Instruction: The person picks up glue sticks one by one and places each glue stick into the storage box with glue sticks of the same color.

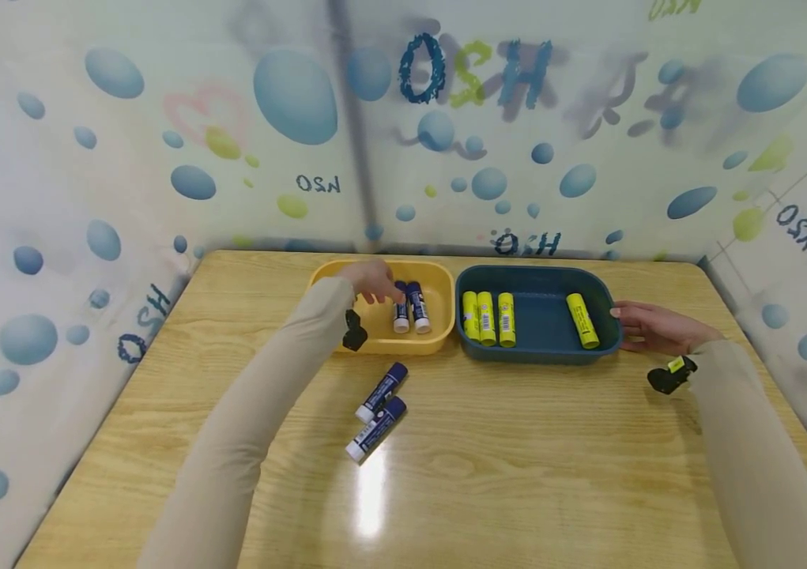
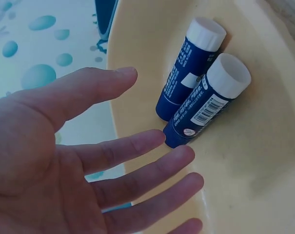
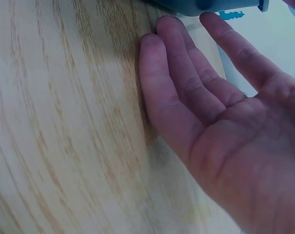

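Note:
My left hand (image 1: pixel 371 280) hangs over the yellow bin (image 1: pixel 367 346), thumb spread and fingers extended. In the left wrist view, two dark blue glue sticks (image 2: pixel 207 102) with white ends lie side by side in that bin, close to the fingertips. Nothing is held in this hand. At the right end of the dark blue bin (image 1: pixel 538 357), my right hand (image 1: pixel 655 327) has its fingers loosely bent against or beside the outer wall; contact is hard to tell. Several yellow glue sticks (image 1: pixel 507 320) lie inside the dark blue bin, one apart from the others.
Two more dark blue glue sticks (image 1: pixel 377 429) lie slanted on the wooden table (image 1: pixel 517 466), in front of the yellow bin. Both bins stand next to each other near the back edge. A patterned curtain (image 1: pixel 403 158) rises behind the table.

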The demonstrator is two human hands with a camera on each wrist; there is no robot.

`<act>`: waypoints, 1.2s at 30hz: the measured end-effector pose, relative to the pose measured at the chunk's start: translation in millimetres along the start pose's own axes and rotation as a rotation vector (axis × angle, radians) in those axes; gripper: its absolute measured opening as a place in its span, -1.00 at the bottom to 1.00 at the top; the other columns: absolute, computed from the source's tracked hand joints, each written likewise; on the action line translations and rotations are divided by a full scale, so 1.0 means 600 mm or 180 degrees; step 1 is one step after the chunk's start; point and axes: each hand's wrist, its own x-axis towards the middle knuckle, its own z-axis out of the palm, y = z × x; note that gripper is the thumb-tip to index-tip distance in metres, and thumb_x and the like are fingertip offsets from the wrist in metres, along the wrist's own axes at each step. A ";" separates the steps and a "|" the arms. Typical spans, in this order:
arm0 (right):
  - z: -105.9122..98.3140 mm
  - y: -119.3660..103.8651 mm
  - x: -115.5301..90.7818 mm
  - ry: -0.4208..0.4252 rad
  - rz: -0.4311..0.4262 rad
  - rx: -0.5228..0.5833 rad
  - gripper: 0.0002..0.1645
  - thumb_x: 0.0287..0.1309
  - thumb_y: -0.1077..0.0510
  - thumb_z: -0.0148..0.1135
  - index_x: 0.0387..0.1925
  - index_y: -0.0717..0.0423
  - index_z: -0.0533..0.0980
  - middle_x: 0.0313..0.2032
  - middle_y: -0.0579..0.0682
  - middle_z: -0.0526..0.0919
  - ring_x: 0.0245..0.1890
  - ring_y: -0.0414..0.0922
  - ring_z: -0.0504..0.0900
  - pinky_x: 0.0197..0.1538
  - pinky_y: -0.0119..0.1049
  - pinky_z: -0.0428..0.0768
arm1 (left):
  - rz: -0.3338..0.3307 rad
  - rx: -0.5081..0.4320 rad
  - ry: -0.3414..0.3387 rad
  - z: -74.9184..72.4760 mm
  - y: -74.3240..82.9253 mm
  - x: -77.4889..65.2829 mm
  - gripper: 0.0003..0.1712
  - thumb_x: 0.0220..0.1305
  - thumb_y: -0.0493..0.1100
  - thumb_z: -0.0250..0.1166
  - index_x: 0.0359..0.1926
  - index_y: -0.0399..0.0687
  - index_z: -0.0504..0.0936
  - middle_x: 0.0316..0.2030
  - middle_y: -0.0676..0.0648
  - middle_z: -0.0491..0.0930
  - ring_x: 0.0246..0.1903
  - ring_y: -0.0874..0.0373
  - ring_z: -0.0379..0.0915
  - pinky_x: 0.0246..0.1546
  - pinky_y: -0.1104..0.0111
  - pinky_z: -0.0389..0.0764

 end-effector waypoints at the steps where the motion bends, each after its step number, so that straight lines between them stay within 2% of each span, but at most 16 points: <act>1: 0.000 0.000 0.000 0.0001 -0.0002 0.0007 -0.13 0.49 0.01 -0.17 0.46 0.29 -0.39 -0.08 -0.22 0.51 -0.07 -0.31 0.53 0.06 -0.29 0.52 | -0.0002 0.0000 -0.0010 0.000 0.000 -0.003 -0.44 0.29 0.01 0.28 0.19 -0.21 0.45 0.09 -0.20 0.51 0.10 -0.09 0.40 0.16 0.07 0.39; 5: 0.001 0.000 0.000 -0.0009 -0.0001 0.0007 -0.12 0.49 0.00 -0.16 0.46 0.30 -0.39 -0.09 -0.22 0.51 -0.07 -0.31 0.53 0.06 -0.29 0.52 | -0.0013 0.0069 -0.0003 0.001 0.002 -0.011 -0.49 0.29 0.02 0.28 0.15 -0.15 0.47 0.12 -0.18 0.48 0.10 -0.08 0.37 0.16 0.02 0.37; 10: -0.001 0.000 -0.002 -0.0011 -0.0002 -0.0015 -0.13 0.49 0.00 -0.17 0.46 0.31 -0.40 -0.09 -0.24 0.51 -0.07 -0.32 0.53 0.05 -0.30 0.52 | 0.0015 0.0172 0.0047 0.002 0.005 -0.023 -0.60 0.29 0.01 0.29 0.04 -0.11 0.52 0.07 -0.14 0.51 0.02 -0.04 0.41 0.08 0.08 0.43; 15: 0.001 0.000 -0.003 0.0036 0.0006 0.0000 -0.12 0.49 -0.01 -0.14 0.46 0.31 -0.37 -0.08 -0.21 0.50 -0.07 -0.31 0.52 0.05 -0.30 0.52 | 0.0214 0.0316 0.0067 0.005 0.000 -0.047 -0.65 0.29 -0.03 0.29 -0.02 -0.13 0.54 -0.01 -0.14 0.55 -0.06 -0.04 0.43 0.02 0.09 0.49; 19: 0.002 0.000 -0.003 0.0038 0.0004 -0.0028 -0.13 0.49 -0.01 -0.14 0.46 0.31 -0.35 -0.07 -0.19 0.50 -0.07 -0.30 0.52 0.06 -0.30 0.52 | 0.0377 0.0276 0.0093 0.007 -0.010 -0.073 -0.62 0.28 -0.02 0.31 -0.01 -0.14 0.51 -0.07 -0.13 0.53 -0.10 -0.04 0.43 -0.04 0.14 0.51; 23: 0.003 -0.001 -0.003 -0.0008 -0.0015 -0.0035 -0.13 0.49 0.00 -0.14 0.46 0.33 -0.35 -0.07 -0.19 0.50 -0.06 -0.30 0.53 0.07 -0.29 0.52 | 0.0516 0.0396 0.0122 0.007 -0.016 -0.094 -0.60 0.27 0.00 0.31 -0.01 -0.15 0.51 -0.10 -0.14 0.53 -0.15 -0.02 0.45 -0.16 0.21 0.53; 30: 0.005 -0.002 -0.003 -0.0053 -0.0036 -0.0081 -0.12 0.49 -0.01 -0.15 0.45 0.35 -0.37 -0.07 -0.20 0.50 -0.06 -0.31 0.53 0.06 -0.31 0.52 | 0.0699 0.0661 0.0146 0.021 -0.025 -0.118 -0.68 0.25 0.00 0.32 -0.14 -0.12 0.54 -0.28 -0.07 0.49 -0.27 0.04 0.38 -0.30 0.29 0.41; 36: 0.005 -0.001 -0.004 -0.0042 -0.0061 -0.0065 -0.15 0.49 0.00 -0.14 0.44 0.36 -0.32 -0.07 -0.18 0.52 -0.06 -0.31 0.54 0.06 -0.30 0.53 | 0.0810 0.0740 0.0123 0.040 -0.029 -0.132 -0.73 0.22 0.00 0.35 -0.22 -0.06 0.54 -0.29 -0.04 0.51 -0.31 0.06 0.39 -0.32 0.31 0.38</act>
